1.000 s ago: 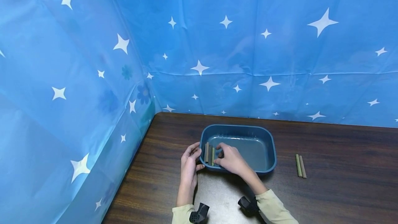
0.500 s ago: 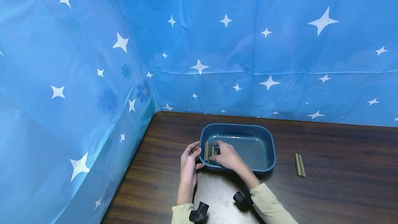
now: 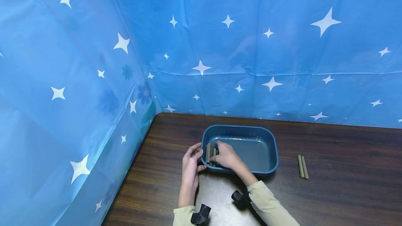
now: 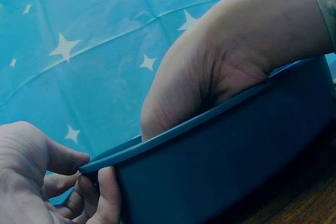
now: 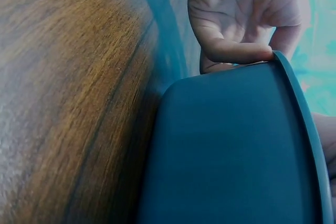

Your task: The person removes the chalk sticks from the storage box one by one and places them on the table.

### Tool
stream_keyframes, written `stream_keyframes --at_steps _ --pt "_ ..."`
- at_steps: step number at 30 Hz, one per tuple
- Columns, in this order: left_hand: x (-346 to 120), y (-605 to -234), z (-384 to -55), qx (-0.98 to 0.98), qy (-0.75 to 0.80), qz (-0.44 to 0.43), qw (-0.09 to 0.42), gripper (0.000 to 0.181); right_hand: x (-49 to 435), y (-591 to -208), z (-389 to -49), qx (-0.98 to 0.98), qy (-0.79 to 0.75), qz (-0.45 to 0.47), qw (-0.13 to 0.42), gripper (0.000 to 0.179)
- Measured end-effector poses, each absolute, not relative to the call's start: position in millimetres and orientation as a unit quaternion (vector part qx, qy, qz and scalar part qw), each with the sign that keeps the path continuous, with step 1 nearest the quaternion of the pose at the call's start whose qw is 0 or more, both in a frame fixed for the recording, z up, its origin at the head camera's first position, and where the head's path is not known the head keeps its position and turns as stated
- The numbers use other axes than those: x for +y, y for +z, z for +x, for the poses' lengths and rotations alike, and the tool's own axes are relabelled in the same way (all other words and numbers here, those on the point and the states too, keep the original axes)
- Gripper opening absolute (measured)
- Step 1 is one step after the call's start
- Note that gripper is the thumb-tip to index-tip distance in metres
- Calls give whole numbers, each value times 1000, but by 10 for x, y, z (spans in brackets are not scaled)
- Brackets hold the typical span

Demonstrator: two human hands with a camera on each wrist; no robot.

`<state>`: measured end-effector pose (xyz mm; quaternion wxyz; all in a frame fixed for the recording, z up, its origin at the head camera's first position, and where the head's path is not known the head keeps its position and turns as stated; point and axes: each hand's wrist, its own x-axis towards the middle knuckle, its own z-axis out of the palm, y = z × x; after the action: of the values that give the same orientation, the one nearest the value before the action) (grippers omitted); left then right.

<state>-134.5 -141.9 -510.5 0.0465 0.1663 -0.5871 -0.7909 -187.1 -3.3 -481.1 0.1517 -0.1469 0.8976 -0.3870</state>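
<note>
A blue rectangular tub (image 3: 274, 149) stands on the table. At its left end my left hand (image 3: 190, 168) holds the rim; in the left wrist view, that hand's thumb (image 4: 68, 159) lies at the rim and its fingers curl against the outer wall. Several thin sticks, brown (image 3: 208, 152) and green (image 3: 215, 151), lie side by side inside the tub's left end. Over them reaches my right hand (image 3: 226, 155), thumb and fingers curled about the green stick. Its fingertips are partly hidden in the head view and sunk behind the wall in the left wrist view.
Two more sticks (image 3: 303, 166), one greenish and one brownish, lie on the dark wooden table (image 3: 345, 163) to the right of the tub. A blue curtain with white stars (image 3: 238, 55) borders the table at the back and left.
My right hand has shifted slightly left inside the tub, now covering more of the green stick. The left hand stays on the rim, and the two sticks on the table have not moved.
</note>
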Motion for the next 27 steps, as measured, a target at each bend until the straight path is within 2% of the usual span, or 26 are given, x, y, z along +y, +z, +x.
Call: stream_keyframes --at_steps 13,27 --pt "-1404 -5081 -1336 -591 -788 168 46 37 -54 -4808 -1902 900 -383 -143 151 38" --pt "-1412 -5087 -1346 -595 -784 170 44 38 -90 -4824 -1917 890 -403 -133 164 36"
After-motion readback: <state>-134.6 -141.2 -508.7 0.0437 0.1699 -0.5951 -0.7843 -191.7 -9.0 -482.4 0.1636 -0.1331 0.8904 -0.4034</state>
